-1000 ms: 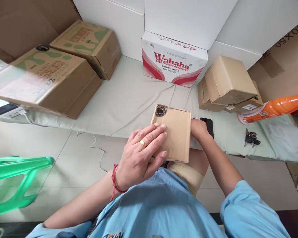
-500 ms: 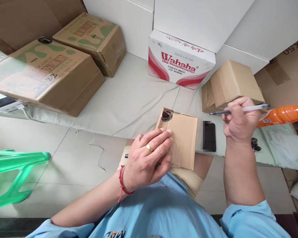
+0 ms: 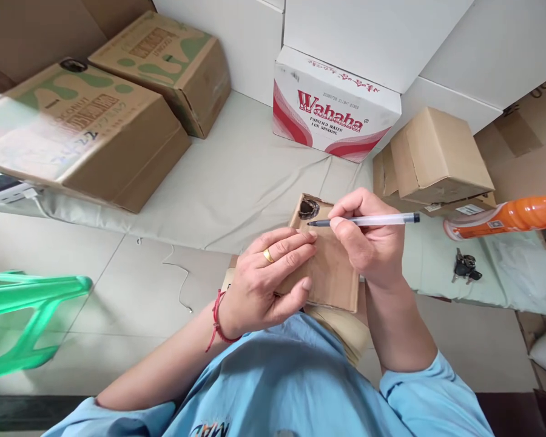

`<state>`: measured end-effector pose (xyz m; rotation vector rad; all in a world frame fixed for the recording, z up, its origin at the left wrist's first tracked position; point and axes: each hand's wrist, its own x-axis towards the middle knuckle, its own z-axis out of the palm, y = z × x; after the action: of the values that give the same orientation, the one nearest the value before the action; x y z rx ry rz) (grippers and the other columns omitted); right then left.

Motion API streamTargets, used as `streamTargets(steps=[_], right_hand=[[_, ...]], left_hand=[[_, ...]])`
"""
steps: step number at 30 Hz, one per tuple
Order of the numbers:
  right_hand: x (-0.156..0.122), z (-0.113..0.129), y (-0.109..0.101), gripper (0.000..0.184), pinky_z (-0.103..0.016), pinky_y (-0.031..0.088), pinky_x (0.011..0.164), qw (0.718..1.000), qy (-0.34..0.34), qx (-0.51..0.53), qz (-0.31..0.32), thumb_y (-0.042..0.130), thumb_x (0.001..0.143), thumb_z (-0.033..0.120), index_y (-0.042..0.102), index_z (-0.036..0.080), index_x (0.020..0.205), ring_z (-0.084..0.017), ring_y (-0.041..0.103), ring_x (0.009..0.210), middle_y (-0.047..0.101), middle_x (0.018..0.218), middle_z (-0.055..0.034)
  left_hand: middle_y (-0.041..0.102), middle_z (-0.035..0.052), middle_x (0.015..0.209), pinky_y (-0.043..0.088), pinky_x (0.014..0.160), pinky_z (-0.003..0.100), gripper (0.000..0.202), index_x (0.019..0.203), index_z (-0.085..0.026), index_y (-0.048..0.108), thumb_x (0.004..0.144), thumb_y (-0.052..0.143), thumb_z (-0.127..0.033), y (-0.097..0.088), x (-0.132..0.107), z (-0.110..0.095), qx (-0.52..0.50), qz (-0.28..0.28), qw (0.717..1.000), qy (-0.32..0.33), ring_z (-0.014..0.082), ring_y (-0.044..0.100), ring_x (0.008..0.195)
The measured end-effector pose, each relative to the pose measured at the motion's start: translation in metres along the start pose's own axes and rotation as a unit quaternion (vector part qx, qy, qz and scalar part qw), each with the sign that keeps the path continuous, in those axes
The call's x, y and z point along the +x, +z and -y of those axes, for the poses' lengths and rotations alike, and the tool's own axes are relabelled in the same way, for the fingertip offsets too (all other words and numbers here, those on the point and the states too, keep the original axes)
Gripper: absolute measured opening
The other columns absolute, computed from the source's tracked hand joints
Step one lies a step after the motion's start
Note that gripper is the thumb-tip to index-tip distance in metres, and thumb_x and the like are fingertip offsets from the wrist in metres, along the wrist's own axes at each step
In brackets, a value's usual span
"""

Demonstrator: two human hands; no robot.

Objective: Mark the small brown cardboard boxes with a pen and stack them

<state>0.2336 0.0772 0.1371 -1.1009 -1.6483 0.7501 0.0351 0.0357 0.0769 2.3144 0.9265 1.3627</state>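
A small flat cardboard box (image 3: 334,273) with a dark torn spot at its far left corner rests on my lap. My left hand (image 3: 266,279), with a gold ring and a red string bracelet, lies on the box's left side, fingers wrapped over its edge, holding it. My right hand (image 3: 370,243) grips a clear pen (image 3: 368,221) with a dark tip. The pen lies nearly level above the box, its tip pointing left beside the dark spot.
A low bed with a pale sheet (image 3: 246,176) carries two green-printed cartons (image 3: 86,127), a red-and-white Wahaha box (image 3: 334,106), stacked brown boxes (image 3: 437,158), an orange bottle (image 3: 505,217) and keys (image 3: 466,267). A green plastic stool (image 3: 22,321) stands at left on the tiled floor.
My right hand rose from beside the box with a pen, then brought it left over the box top. The phone on the bed is now hidden behind that hand.
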Motion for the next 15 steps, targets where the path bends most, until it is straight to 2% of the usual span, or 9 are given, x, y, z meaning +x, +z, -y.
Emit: streamTargets(steps=[4, 10, 15], right_hand=[[-0.005, 0.000, -0.001, 0.011, -0.026, 0.037, 0.051, 1.000, 0.008, -0.027, -0.005, 0.067, 0.095, 0.025, 0.069, 0.025, 0.084, -0.010, 0.044, 0.054, 0.055, 0.062, 0.0061], [-0.003, 0.000, 0.000, 0.014, -0.026, 0.042, 0.056, 0.999, 0.013, -0.046, 0.000, 0.066, 0.098, 0.027, 0.071, 0.024, 0.086, -0.011, 0.052, 0.058, 0.060, 0.066, 0.0054], [-0.003, 0.000, -0.002, 0.012, -0.025, 0.044, 0.057, 0.998, -0.001, -0.062, 0.012, 0.068, 0.099, 0.028, 0.072, 0.024, 0.089, -0.011, 0.055, 0.059, 0.062, 0.067, 0.0048]], left_hand=[[0.070, 0.0201, 0.150, 0.054, 0.122, 0.053, 0.048, 0.144, -0.016, 0.064, 0.096, 0.059, -0.022, 0.006, -0.003, 0.001, -0.009, 0.004, 1.000, -0.006, 0.0335, 0.066, 0.142], [0.076, 0.0198, 0.138, 0.058, 0.116, 0.051, 0.046, 0.137, -0.015, 0.066, 0.091, 0.059, -0.020, 0.012, -0.002, 0.003, -0.010, -0.025, 1.000, 0.015, 0.0326, 0.070, 0.131], [0.075, 0.0191, 0.139, 0.057, 0.117, 0.051, 0.047, 0.137, -0.016, 0.065, 0.090, 0.060, -0.019, 0.013, -0.002, 0.004, -0.012, -0.026, 1.000, 0.010, 0.0331, 0.069, 0.132]])
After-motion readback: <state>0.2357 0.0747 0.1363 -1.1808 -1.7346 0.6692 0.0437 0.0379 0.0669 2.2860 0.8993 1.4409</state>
